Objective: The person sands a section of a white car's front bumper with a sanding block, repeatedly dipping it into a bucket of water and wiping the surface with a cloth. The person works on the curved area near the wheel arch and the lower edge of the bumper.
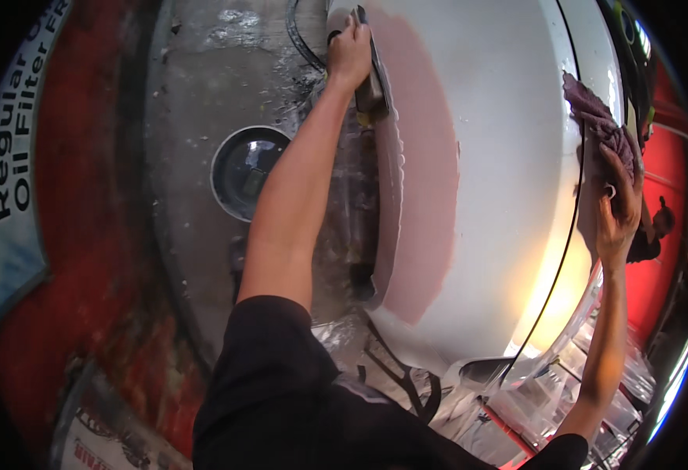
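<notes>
My left hand (348, 52) grips a dark sanding block (372, 92) against the lower edge of a white car body panel (512, 117), beside a long pinkish filler patch (426, 180) with an uneven pale border. My right hand (618, 204), with a ring on a finger, rests on the upper part of the panel, fingers curled on a crumpled purple cloth (598, 113). A thin dark seam runs along the panel near that hand.
A round bucket of dark water (234, 184) stands on the wet grey floor (195, 86). A dark hose (301, 39) curves near the panel. A red wall with a sign (70, 157) is at left. Clear plastic sheeting (516, 415) lies at lower right.
</notes>
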`<state>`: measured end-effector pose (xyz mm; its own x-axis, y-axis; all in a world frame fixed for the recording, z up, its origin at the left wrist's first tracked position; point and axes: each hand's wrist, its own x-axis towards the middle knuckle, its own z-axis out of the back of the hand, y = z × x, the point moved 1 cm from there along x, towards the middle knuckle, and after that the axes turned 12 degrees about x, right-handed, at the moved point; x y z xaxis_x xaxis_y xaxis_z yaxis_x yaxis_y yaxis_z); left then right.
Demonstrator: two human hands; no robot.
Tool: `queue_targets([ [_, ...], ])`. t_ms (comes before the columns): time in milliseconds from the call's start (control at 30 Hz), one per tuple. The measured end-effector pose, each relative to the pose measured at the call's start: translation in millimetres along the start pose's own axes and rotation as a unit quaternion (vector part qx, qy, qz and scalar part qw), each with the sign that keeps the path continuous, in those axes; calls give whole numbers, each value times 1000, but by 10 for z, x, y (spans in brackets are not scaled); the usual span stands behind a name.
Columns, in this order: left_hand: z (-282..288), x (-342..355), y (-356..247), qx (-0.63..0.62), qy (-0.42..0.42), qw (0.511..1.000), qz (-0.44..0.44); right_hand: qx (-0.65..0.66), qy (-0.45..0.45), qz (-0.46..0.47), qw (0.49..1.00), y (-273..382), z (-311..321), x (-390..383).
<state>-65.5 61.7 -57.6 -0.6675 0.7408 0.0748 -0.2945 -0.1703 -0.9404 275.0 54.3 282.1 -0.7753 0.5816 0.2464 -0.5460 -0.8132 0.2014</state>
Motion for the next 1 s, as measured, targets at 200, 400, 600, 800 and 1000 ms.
queue_targets([
  [200, 279, -2093, -713, -43, 128, 991, 18, -91, 59, -35, 993, -29, 280, -283],
  [400, -171, 402, 135, -49, 67, 996, 16, -68, 53, -20, 996, -214, 180, -310],
  [600, -5, -1377, -448, 86, 87, 993, 2, -132, 93, -17, 987, -162, 350, -371],
  [800, -140, 220, -124, -55, 107, 991, 49, -89, 59, -19, 994, -92, 290, -279],
  [1000, -49, -437, -513, -73, 92, 991, 62, -116, 105, -31, 987, -96, 308, -266],
])
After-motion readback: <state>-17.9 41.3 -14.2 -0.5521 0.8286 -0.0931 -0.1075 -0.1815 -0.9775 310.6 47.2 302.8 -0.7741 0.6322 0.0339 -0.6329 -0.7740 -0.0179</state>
